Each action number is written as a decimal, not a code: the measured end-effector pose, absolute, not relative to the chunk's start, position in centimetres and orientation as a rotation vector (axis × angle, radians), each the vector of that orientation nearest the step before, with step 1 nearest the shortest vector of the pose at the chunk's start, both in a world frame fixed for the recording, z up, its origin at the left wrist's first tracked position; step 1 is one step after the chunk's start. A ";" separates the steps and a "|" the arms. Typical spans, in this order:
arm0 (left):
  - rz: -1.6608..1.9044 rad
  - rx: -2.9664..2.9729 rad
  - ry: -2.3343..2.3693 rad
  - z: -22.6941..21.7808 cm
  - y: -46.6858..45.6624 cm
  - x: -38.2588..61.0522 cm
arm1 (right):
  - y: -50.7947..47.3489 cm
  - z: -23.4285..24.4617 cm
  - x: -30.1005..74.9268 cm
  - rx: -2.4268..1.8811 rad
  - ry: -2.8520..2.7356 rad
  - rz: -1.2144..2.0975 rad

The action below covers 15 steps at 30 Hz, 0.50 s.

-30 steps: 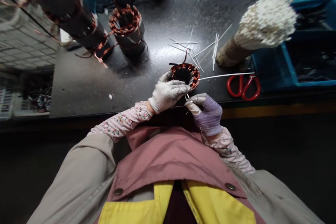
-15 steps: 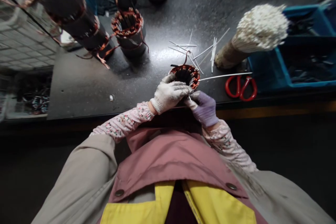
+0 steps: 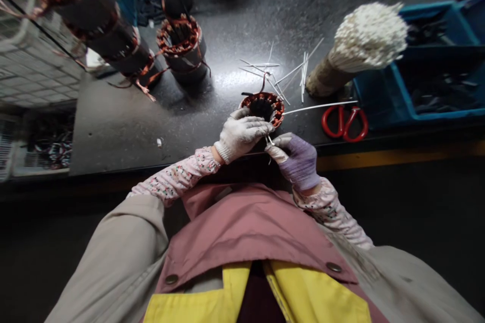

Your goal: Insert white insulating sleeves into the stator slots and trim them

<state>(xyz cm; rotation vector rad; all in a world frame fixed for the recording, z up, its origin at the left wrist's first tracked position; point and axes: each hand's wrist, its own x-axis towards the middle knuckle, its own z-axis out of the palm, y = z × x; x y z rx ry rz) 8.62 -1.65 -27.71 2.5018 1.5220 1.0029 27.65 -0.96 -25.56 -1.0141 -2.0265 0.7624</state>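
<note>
A motor stator [image 3: 279, 117] with a ring of copper windings stands near the bench's front edge, its near side hidden by my gloves. My left hand [image 3: 240, 133], in a white glove, is wrapped round the stator's near left rim. At the near right rim, my right hand [image 3: 299, 161], in a purple glove with pale fingertips, pinches a thin white cord [image 3: 270, 141] that comes from the stator. Another long white strip [image 3: 320, 107] runs from the windings to the right, towards red-handled scissors [image 3: 352, 137].
Loose white strips [image 3: 278, 83] lie behind the stator. A thick upright bundle of white strips [image 3: 369, 35] and blue bins [image 3: 401, 96] stand on the right. Other wound stators [image 3: 197, 55] stand at left, some stacked, beside a white basket [image 3: 41, 68].
My right hand has drawn slightly away from the stator, down and right, and more of the white cord shows between the hands. My left hand keeps its hold. The whole view has shifted slightly.
</note>
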 end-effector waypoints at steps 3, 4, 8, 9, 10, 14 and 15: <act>0.961 2.493 1.546 -27.7 -1.6 8.7 | -0.4 -26.4 27.1 -1.108 -2.046 0.759; 0.943 2.493 1.550 -27.6 -1.6 8.7 | 0.0 -26.7 26.7 -1.130 -2.059 0.744; 0.892 2.523 1.504 -27.3 -1.5 8.5 | 1.0 -26.8 25.9 -1.125 -2.211 0.451; 0.902 2.527 1.496 -27.2 -1.5 8.4 | 1.0 -26.3 26.0 -1.113 -2.278 0.355; 0.923 2.526 1.494 -27.1 -1.5 8.4 | 0.8 -25.7 26.4 -1.087 -2.350 0.281; 1.041 2.496 1.515 -26.9 -1.6 7.8 | -0.7 -23.0 28.8 -0.797 -2.514 0.411; 1.069 2.511 1.505 -26.8 -1.6 7.6 | -1.0 -22.5 29.1 -0.749 -2.483 0.496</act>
